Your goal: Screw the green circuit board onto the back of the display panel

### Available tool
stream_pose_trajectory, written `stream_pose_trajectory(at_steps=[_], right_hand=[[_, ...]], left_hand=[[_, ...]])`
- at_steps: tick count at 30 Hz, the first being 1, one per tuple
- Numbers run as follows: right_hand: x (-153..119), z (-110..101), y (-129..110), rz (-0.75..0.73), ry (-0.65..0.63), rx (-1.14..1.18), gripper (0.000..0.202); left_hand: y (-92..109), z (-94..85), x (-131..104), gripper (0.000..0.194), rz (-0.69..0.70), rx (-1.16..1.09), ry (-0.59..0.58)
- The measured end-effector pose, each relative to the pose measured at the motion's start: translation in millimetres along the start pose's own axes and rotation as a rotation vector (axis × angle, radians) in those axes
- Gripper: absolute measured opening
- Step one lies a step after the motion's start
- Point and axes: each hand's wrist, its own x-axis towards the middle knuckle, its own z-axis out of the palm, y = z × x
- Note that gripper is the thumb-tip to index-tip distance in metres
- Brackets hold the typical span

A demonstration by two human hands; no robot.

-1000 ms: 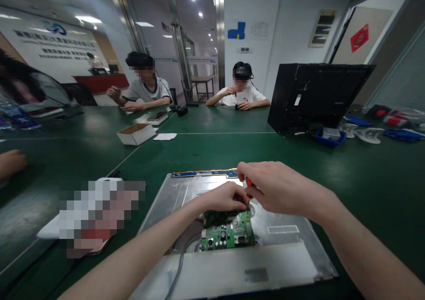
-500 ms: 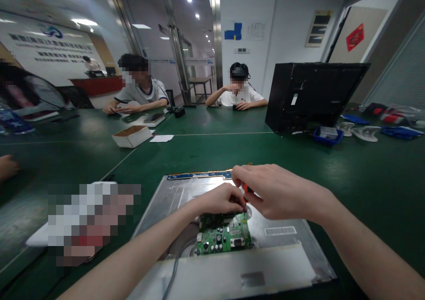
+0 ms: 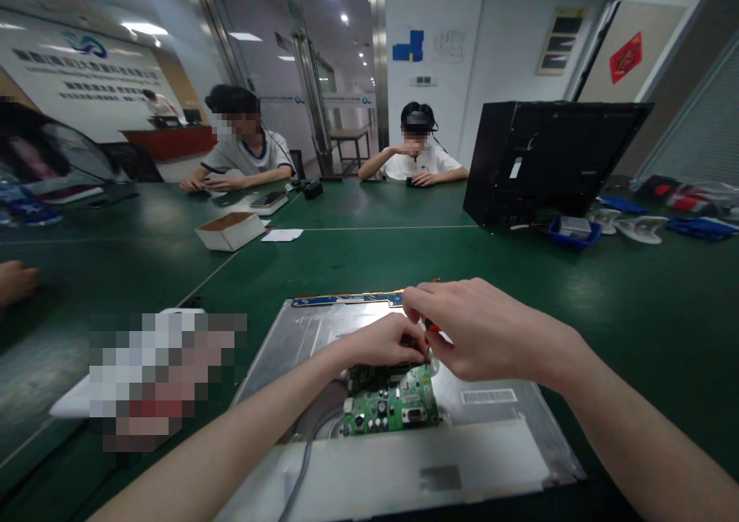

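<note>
A green circuit board (image 3: 388,400) lies on the silver metal back of a display panel (image 3: 490,414). My right hand (image 3: 482,329) is closed round a small red-and-black handle (image 3: 430,325), which looks like a screwdriver held over the board's far right corner. Most of that tool is covered by my fingers. My left hand (image 3: 392,341) is closed in a pinch just below it, at the board's far edge; what its fingertips hold is hidden. From the board's left side a grey cable (image 3: 305,460) runs toward me across the panel's white strip.
Beyond the panel stand a white open box (image 3: 231,233) and a black monitor casing (image 3: 548,164). A blue tray (image 3: 574,233) sits beside the casing. To my left lies a pale blurred item (image 3: 155,383). Several people sit round the green table (image 3: 358,260).
The view has shifted slightly. Both hands stay together at the board's far right corner, with almost no visible movement.
</note>
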Motion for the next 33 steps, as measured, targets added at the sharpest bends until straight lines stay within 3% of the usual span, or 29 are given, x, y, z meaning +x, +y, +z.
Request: stream_pose_trajectory(at_steps=[7,14,20,26,33], right_hand=[[11,4,1,0.140,0.019,-0.104,0.009],[10,2,-5,0.221,0.022,-0.211,0.019],[-1,0,2,-0.004,-0.001,0.000,0.010],[4,1,6,0.101,-0.025,0.008,0.006],[2,-2,-8,0.132,-0.033,-0.129,0.008]], left_hand=[[3,-0.9,0,0.008,0.001,-0.015,-0.009],[1,-0.6,0,0.011,0.007,-0.028,-0.015],[-2,0.1,1,0.009,0.015,-0.024,0.000],[-2,0.0,1,0.009,0.020,-0.035,-0.006],[-4,1.0,2,0.014,0.016,-0.061,-0.004]])
